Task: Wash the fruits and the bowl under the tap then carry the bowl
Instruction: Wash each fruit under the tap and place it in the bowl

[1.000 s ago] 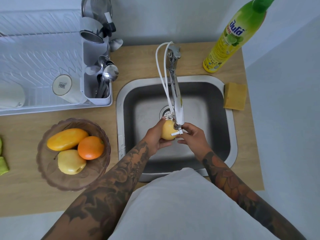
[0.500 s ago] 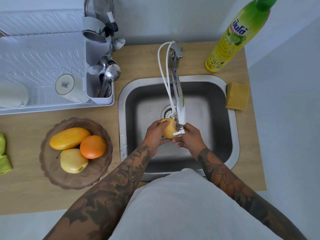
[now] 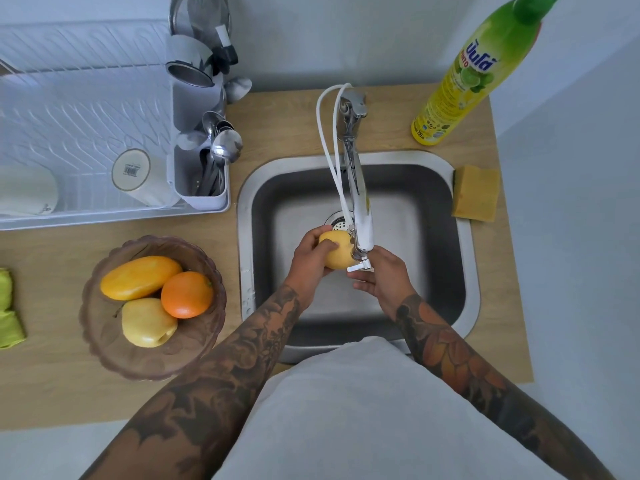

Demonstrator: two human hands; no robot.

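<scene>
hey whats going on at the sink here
A person is holding a yellow fruit in the left hand under the tap, over the sink. The right hand is at the small tap lever. A mango, an orange and another yellow fruit sit in the bowl on the counter.

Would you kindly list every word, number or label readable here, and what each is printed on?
Blue brand name in non-Latin script, with a smaller orange word beneath it I cannot make out: dish soap bottle.
"100", the rest of that line too small: bottle's base.
Barcode sticker, unreadable: underside of the cup in the rack.
</scene>
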